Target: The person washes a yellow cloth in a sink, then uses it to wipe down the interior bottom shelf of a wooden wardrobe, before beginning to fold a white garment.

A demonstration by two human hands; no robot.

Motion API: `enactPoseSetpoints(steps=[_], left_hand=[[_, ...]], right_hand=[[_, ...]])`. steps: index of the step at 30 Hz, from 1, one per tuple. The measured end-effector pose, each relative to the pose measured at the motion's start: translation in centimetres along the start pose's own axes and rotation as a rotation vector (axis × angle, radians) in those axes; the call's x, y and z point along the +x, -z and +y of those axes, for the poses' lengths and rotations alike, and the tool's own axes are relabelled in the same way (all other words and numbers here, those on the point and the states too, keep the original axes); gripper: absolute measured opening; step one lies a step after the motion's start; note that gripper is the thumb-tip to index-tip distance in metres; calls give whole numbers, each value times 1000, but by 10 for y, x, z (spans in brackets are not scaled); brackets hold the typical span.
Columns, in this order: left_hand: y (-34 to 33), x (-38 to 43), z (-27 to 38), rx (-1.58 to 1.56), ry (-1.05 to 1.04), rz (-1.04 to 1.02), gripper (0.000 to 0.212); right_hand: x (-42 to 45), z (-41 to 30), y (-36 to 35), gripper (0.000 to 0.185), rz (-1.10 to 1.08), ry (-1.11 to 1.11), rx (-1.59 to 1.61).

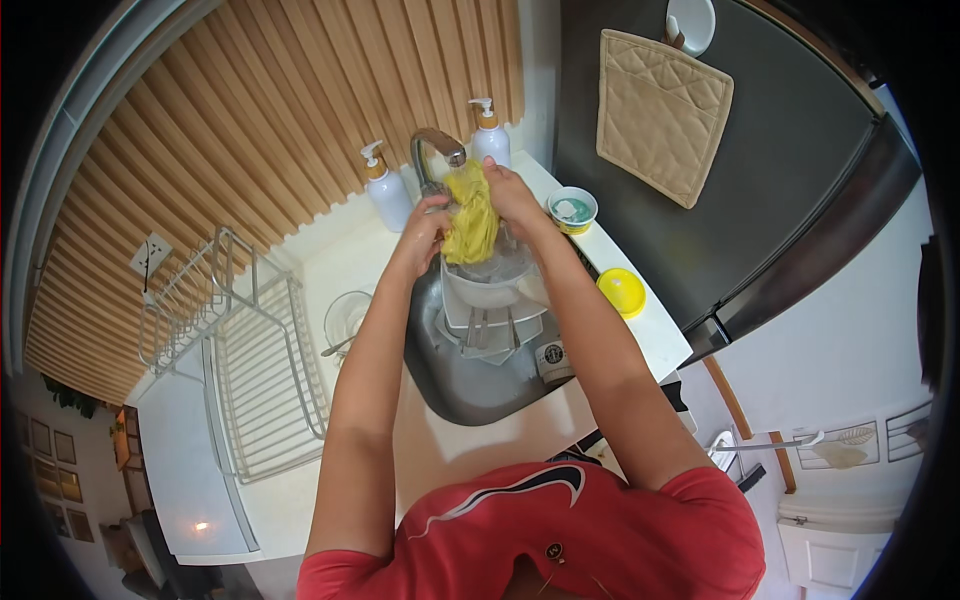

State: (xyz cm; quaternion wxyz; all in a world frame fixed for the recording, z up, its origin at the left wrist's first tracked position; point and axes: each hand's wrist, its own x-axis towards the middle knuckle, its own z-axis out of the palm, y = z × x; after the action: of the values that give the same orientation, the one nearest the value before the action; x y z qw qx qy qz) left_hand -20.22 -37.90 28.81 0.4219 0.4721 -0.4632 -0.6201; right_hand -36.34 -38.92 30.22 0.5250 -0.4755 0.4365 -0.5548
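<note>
Both hands hold a wet yellow cloth [472,217] under the chrome faucet [439,142]. My left hand [426,234] grips its left edge, and my right hand [511,196] grips its upper right side with the thumb pointing up. Water seems to run from the spout onto the cloth. Below it, a white bowl [487,291] sits on stacked white square dishes [536,328] in the steel sink [465,390]. Several pieces of cutlery [480,330] lie on the stack. A white mug [553,361] with a printed logo lies at the sink's right side.
Two white pump bottles [390,199] [491,141] flank the faucet. A tub of green paste [572,209] and a yellow lid [621,292] stand on the right ledge. Left are a glass bowl [346,315] and a wire dish rack [262,375]. A dark refrigerator [765,187] borders the right side.
</note>
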Motion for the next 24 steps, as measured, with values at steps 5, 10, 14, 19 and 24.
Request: enactPoseSetpoints(steps=[5,10,14,19,24], left_hand=[[-19,-4,-4,278,-248,-85,34],[-3,-8,10,-121,-177,43,16],[9,-9,26,-139,-321,149,21],[-1,-8,49,232,-407,65,21],[-1,-6,61,482,-412,-84,20]], right_hand=[[-12,-13,-15,43,-163,-145,189],[-12,-12,18,36,-161,81,-376],[-2,-10,33,27,-208,46,-256],[21,1,56,34,-57,-199,-854],[6,7,7,35,-110,32,-1011]])
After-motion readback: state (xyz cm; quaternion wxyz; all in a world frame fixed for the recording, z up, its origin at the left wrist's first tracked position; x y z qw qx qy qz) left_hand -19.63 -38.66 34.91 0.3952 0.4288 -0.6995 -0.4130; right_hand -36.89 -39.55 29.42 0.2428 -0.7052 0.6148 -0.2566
